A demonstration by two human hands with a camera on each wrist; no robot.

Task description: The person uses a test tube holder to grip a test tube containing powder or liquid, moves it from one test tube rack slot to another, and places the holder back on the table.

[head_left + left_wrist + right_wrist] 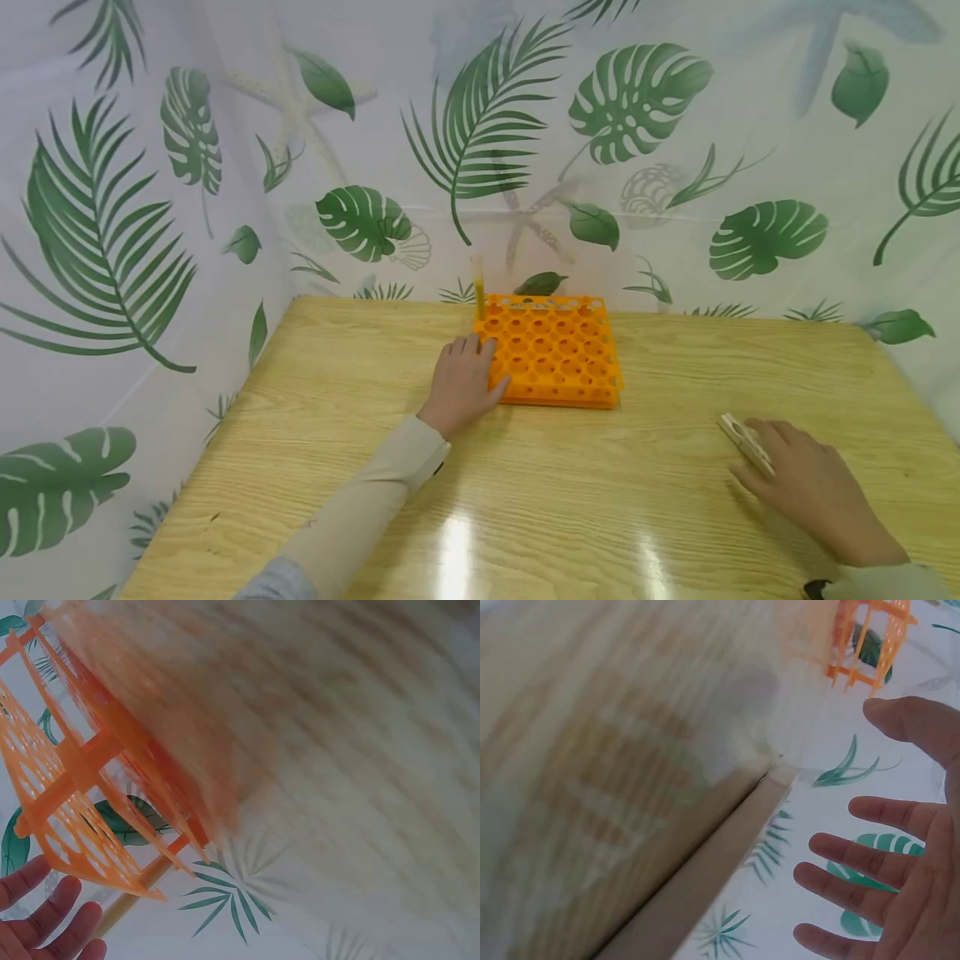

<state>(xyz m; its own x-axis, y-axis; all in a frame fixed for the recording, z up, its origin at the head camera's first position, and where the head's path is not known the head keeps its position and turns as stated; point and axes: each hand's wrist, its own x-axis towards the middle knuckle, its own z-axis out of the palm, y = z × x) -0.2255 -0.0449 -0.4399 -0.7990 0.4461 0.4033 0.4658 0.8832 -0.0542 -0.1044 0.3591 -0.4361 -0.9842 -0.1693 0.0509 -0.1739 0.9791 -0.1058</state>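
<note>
An orange test tube rack (551, 346) stands on the wood-grain table, with one test tube (478, 287) of yellow liquid upright at its back left corner. My left hand (465, 383) is at the rack's left side, thumb by the front left corner. In the left wrist view its extended fingers (52, 915) come right up to the rack's edge. At the right, a wooden clamp (745, 446) lies beside the thumb and index finger of my right hand (817, 483). The right wrist view shows those fingers (855, 892) straight and spread, nothing between them.
The wood-grain table (637, 508) spreads between the two hands and in front of the rack. Behind it and along its left side hangs a white curtain (480, 142) printed with green leaves and starfish. Bright reflections lie on the table's near part.
</note>
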